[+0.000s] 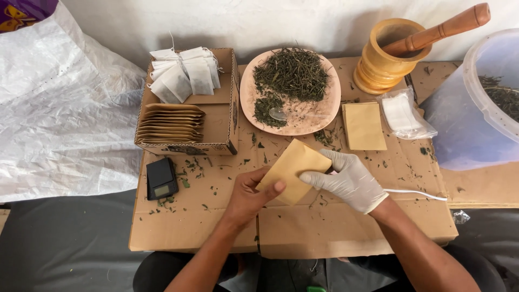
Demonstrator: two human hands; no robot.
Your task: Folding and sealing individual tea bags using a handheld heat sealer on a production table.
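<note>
A flat tan paper pouch (292, 168) is held tilted just above the cardboard work surface (324, 227). My left hand (248, 197), bare, grips its lower left corner with the thumb on top. My right hand (348, 181), in a white glove, pinches the pouch's right edge. A pink plate (303, 121) of dried green herbs with a small clear spoon lies just beyond the pouch. Herb crumbs are scattered on the cardboard around both hands.
A cardboard box (224, 108) at back left holds white tea bags and a row of tan pouches. A small black scale (161, 177) sits left of my hands. Further right are another tan pouch (363, 125), a plastic bag of white filters (403, 112), wooden mortar and pestle (389, 54), and a clear tub (476, 108).
</note>
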